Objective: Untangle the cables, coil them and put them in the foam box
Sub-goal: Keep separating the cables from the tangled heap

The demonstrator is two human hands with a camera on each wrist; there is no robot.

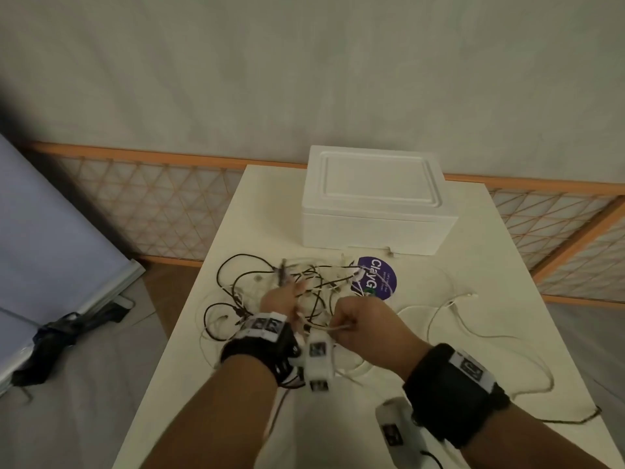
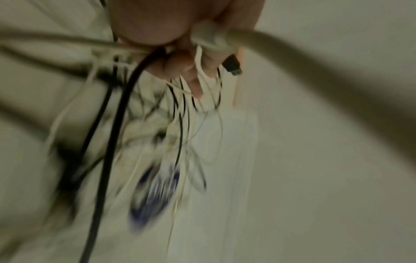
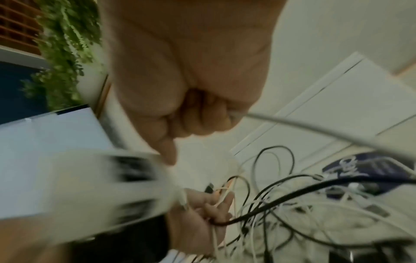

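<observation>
A tangle of black and white cables (image 1: 270,292) lies mid-table, in front of the white foam box (image 1: 375,201), whose lid is on. My left hand (image 1: 282,299) is in the tangle and grips a bunch of black and white cables (image 2: 144,58); a black USB plug (image 2: 233,65) sticks out beside its fingers. My right hand (image 1: 362,321), curled into a fist just right of the left, pinches a white cable (image 1: 341,328) near its end. In the right wrist view that white cable (image 3: 292,122) leaves the fist (image 3: 202,106) and runs to the right.
A round purple sticker (image 1: 377,277) lies on the white table (image 1: 473,265) under the cables. Thin white cables (image 1: 449,309) trail to the right, one reaching the right edge (image 1: 575,418). A lattice fence (image 1: 152,211) stands behind, a dark bundle (image 1: 64,336) lies on the floor to the left.
</observation>
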